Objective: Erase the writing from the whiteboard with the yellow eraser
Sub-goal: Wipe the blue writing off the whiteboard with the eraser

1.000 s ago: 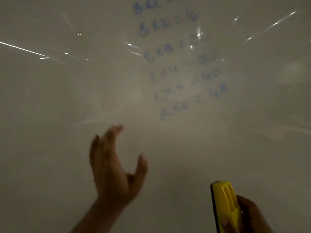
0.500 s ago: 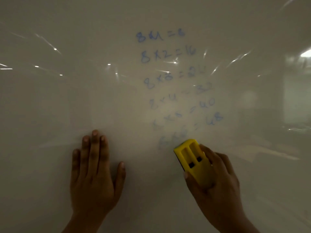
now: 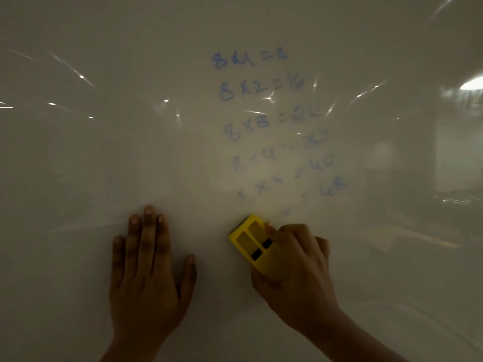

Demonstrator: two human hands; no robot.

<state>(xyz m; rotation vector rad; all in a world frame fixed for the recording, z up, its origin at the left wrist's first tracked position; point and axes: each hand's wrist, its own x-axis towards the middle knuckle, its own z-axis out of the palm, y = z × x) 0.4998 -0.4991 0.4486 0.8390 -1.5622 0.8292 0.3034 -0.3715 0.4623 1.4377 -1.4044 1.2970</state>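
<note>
A glossy whiteboard (image 3: 104, 165) fills the view. Blue writing (image 3: 266, 118), several lines of an eight-times table, runs down its middle; the lower lines are faint and smeared. My right hand (image 3: 295, 280) grips the yellow eraser (image 3: 252, 242) and presses it flat on the board just below the last faint line. My left hand (image 3: 146, 275) lies flat on the board with fingers spread, to the left of the eraser and apart from it.
Bright streaks and spots of ceiling light reflect across the upper board (image 3: 81, 77). A dim room reflection with a lit patch (image 3: 473, 83) shows at the right edge.
The eraser has slid a little left and down along the board, and the lowest written line is now mostly wiped away. My left hand stays pressed flat in the same place.
</note>
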